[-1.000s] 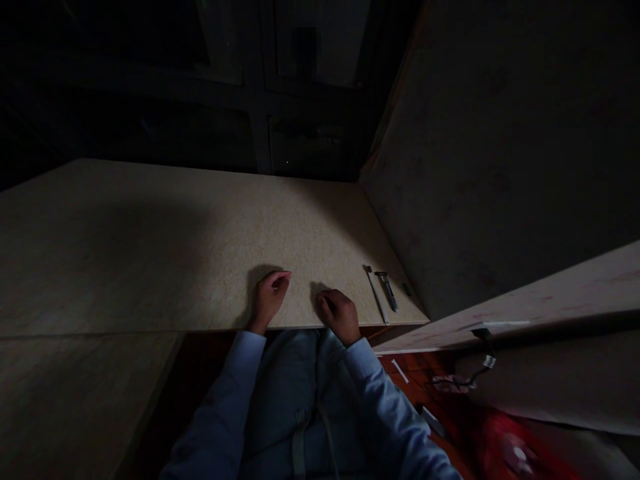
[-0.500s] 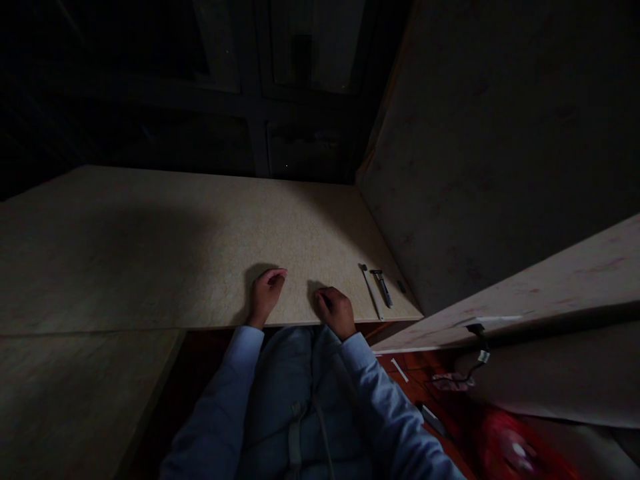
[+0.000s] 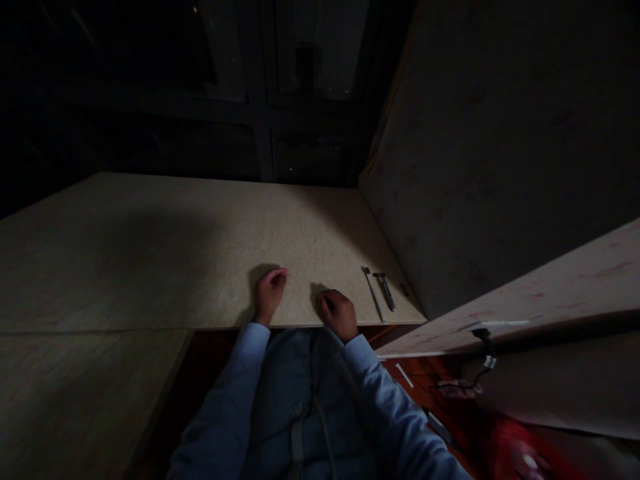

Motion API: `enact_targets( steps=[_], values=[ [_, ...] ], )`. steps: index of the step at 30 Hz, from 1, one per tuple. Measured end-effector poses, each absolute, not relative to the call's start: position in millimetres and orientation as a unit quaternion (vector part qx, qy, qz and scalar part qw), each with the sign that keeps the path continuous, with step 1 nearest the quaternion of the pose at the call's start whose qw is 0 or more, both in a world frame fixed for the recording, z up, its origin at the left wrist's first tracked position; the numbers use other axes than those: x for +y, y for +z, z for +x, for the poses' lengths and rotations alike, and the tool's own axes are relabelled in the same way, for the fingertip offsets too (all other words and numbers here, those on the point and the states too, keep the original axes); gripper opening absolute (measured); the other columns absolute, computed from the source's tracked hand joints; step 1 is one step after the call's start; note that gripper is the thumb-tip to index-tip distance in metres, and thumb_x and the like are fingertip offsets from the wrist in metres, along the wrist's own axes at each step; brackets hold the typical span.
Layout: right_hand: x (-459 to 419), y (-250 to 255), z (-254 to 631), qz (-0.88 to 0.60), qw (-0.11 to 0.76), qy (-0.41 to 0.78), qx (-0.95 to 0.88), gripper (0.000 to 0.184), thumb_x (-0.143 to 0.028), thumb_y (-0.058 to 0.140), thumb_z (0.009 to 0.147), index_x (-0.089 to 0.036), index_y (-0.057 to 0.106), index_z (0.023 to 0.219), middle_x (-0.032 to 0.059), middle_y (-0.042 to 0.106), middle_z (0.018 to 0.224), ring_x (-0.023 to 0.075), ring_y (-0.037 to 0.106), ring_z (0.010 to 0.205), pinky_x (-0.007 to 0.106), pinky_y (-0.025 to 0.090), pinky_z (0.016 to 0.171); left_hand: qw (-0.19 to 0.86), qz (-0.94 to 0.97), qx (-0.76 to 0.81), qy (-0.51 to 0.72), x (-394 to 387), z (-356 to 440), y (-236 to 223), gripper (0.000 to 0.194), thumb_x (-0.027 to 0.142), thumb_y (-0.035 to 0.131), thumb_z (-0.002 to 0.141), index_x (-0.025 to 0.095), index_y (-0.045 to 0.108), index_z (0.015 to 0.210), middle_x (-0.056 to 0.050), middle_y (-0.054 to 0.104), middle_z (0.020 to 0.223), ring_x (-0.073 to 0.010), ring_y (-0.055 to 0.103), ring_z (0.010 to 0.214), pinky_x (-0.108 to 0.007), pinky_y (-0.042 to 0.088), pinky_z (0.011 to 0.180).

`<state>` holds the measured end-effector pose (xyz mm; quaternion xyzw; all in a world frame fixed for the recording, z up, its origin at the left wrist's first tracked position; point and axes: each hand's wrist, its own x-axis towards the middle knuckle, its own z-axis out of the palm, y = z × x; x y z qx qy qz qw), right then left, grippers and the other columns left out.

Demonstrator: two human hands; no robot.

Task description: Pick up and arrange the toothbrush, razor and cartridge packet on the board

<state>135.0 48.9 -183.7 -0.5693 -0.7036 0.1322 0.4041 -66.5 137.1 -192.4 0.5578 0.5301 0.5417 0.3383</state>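
My left hand rests on the pale marbled counter near its front edge, its fingers curled in toward the thumb. A short gap to the right, my right hand lies loosely closed at the same edge. Nothing shows in either hand. Beyond my right hand lies a white toothbrush with a dark head, pointing away from me. Beside it is a razor with a dark head and handle. A small dark object sits by the wall, too dim to name.
A patterned wall closes off the right side, and a dark window stands behind the counter. A lower surface is at left. On the reddish floor are a white strip, a black cord and a red bag.
The view has shifted slightly, so everything sits a little lower and to the right. Both hands keep their places on the counter, and the toothbrush and razor lie as before.
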Motion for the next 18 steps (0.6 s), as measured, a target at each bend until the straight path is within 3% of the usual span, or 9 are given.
enact_targets(
  steps=[12, 18],
  values=[
    [51.0, -186.4, 135.1, -0.565, 0.421, 0.14, -0.696, 0.028, -0.032, 0.05, 0.096, -0.021, 0.075, 0.098, 0.0111, 0.077, 0.096, 0.0219, 0.072, 0.089, 0.032, 0.055, 0.082, 0.327, 0.55, 0.539, 0.548, 140.7, -66.2, -195.3, 0.019, 0.028, 0.06, 0.08, 0.019, 0.074, 0.089, -0.007, 0.078, 0.091, -0.0204, 0.073, 0.086, -0.036, 0.059, 0.084],
    [43.8, -177.7, 137.5, -0.534, 0.473, 0.232, -0.661, 0.029, -0.038, 0.054, 0.095, -0.019, 0.076, 0.092, 0.0108, 0.078, 0.095, 0.0223, 0.072, 0.089, 0.034, 0.056, 0.083, 0.327, 0.548, 0.538, 0.551, 140.0, -66.7, -194.2, 0.019, 0.028, 0.059, 0.08, 0.019, 0.074, 0.088, -0.008, 0.077, 0.092, -0.0212, 0.072, 0.086, -0.037, 0.058, 0.085]
  ],
)
